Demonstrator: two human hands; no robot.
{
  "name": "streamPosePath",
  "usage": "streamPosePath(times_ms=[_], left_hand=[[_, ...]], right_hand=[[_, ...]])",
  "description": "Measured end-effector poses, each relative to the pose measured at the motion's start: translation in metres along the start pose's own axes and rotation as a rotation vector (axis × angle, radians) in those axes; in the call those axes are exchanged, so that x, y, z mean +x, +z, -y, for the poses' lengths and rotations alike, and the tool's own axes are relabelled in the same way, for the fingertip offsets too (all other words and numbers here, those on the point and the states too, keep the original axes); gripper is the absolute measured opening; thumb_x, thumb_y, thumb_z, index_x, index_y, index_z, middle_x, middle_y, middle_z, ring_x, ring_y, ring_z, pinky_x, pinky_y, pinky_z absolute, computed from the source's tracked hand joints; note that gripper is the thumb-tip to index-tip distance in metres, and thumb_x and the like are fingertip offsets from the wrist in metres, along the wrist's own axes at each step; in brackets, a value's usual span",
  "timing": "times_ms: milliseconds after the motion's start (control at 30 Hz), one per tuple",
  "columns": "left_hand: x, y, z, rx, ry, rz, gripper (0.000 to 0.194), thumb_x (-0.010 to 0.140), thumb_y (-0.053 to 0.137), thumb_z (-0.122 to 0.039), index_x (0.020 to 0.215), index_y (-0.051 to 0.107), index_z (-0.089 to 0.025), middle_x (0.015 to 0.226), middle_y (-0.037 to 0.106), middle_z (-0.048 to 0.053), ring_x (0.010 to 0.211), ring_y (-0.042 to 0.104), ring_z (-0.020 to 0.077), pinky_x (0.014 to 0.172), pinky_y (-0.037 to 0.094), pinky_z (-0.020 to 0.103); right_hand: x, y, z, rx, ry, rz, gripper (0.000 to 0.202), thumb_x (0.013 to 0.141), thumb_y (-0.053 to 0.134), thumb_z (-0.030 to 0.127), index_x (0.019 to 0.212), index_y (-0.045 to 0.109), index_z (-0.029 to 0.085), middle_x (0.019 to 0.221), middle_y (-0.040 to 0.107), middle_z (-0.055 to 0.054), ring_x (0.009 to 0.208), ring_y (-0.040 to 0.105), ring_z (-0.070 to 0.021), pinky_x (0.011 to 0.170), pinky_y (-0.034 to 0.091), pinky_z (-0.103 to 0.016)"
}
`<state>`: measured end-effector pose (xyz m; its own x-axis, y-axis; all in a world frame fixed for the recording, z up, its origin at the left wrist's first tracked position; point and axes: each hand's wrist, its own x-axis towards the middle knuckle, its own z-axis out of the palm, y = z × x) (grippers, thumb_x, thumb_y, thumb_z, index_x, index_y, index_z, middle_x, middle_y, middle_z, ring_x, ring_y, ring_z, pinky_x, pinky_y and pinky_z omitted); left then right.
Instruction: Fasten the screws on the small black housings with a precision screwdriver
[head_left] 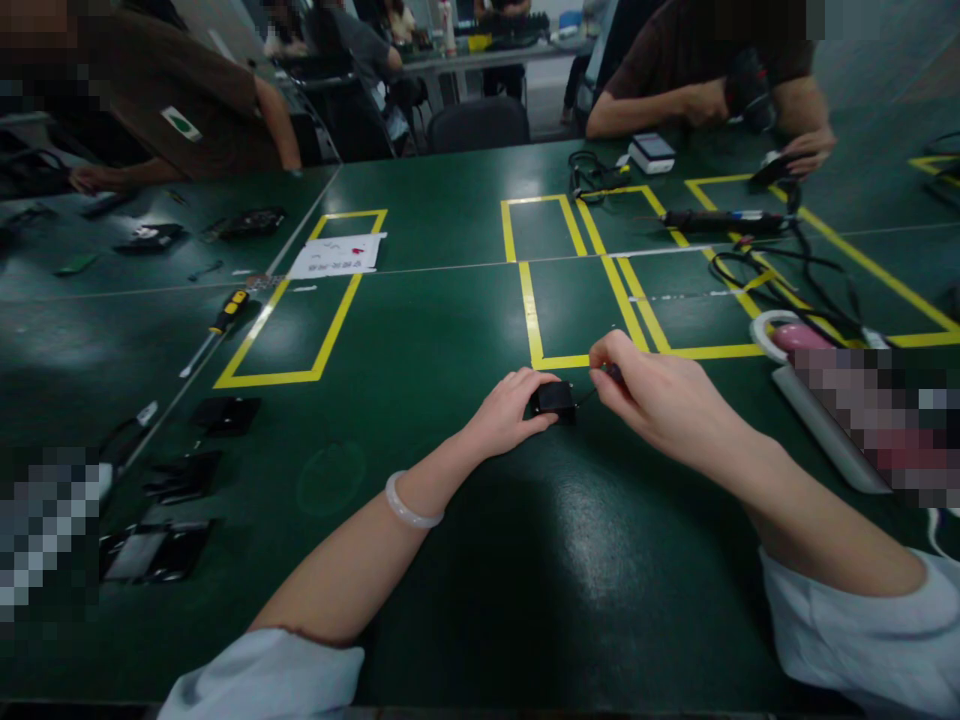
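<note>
A small black box-like part [553, 399] rests on the green table. My left hand [511, 412] grips it from the left, thumb on the near side and fingers over the far side. My right hand [651, 392] is closed around the dark handle of a screwdriver [615, 375]. The thin shaft slants down to the left and its tip reaches the right side of the black part. Whether the tip sits in a screw is too small to tell.
Yellow tape rectangles [532, 315] mark the table [450, 560]. On the left lie a yellow-black screwdriver [229, 312] and several black parts [225, 414]. At right are cables [810, 270] and a pen-like powered tool [724, 221]. Across the table, a person holds a drill [750, 92].
</note>
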<state>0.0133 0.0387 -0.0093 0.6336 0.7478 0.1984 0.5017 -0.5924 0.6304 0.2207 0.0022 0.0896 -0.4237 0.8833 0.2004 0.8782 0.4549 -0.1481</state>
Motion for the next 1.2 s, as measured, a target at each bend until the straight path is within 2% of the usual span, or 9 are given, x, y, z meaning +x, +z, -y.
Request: streamPosePath(times_ms=[133,433,633,900,1100,1200], left_hand=[[0.0002,0.0007,0.0011,0.003,0.004,-0.006,0.039,0.086,0.06,-0.027,0.123,0.049,-0.02,0.116,0.057,0.007,0.108,0.053,0.0232,0.094,0.043,0.037],[0.0,-0.0003,0.0001,0.003,0.009,-0.001,0.037,0.086,0.06,-0.027,0.122,0.05,-0.021,0.117,0.056,0.007,0.108,0.053,0.0234,0.095,0.043,0.037],[0.0001,0.0009,0.0017,0.002,0.003,-0.008,0.038,0.086,0.061,-0.027,0.121,0.05,-0.021,0.116,0.057,0.007,0.109,0.053,0.0231,0.094,0.043,0.036],[-0.0001,-0.0016,-0.0008,-0.006,-0.01,0.009,0.037,0.086,0.06,-0.028,0.121,0.051,-0.022,0.119,0.056,0.007,0.111,0.052,0.0238,0.096,0.042,0.038],[0.0002,-0.0008,-0.0007,0.001,-0.015,0.007,0.037,0.086,0.06,-0.029,0.121,0.051,-0.021,0.117,0.057,0.007,0.109,0.053,0.0235,0.095,0.043,0.037],[0.0001,0.0003,0.0007,0.0,-0.011,0.001,0.039,0.086,0.06,-0.031,0.122,0.05,-0.021,0.118,0.057,0.007,0.11,0.053,0.0232,0.096,0.043,0.037]], right_hand=[[0.0009,-0.0002,-0.0002,-0.014,-0.014,0.018,0.025,0.098,0.035,0.041,0.093,0.049,0.021,0.074,0.065,-0.001,0.065,0.063,-0.0187,0.053,0.031,-0.028],[0.0008,-0.0019,-0.0006,-0.021,0.048,0.013,0.02,0.096,0.035,0.03,0.103,0.049,0.018,0.076,0.066,-0.002,0.064,0.062,-0.0187,0.053,0.03,-0.029],[0.0021,-0.0024,-0.0003,-0.034,0.017,0.017,0.025,0.097,0.036,0.04,0.094,0.051,0.02,0.075,0.066,-0.002,0.063,0.062,-0.0184,0.052,0.029,-0.028],[0.0007,-0.0021,-0.0007,-0.009,0.029,-0.007,0.021,0.096,0.035,0.031,0.103,0.05,0.019,0.075,0.066,-0.002,0.061,0.06,-0.0172,0.053,0.03,-0.028],[0.001,-0.0027,-0.0011,-0.004,0.008,0.016,0.026,0.097,0.035,0.041,0.096,0.051,0.02,0.074,0.066,-0.002,0.063,0.061,-0.0177,0.053,0.029,-0.028],[0.0019,-0.0012,-0.0015,-0.041,0.039,0.032,0.024,0.097,0.036,0.039,0.098,0.051,0.02,0.072,0.066,-0.002,0.06,0.06,-0.0179,0.051,0.027,-0.028]])
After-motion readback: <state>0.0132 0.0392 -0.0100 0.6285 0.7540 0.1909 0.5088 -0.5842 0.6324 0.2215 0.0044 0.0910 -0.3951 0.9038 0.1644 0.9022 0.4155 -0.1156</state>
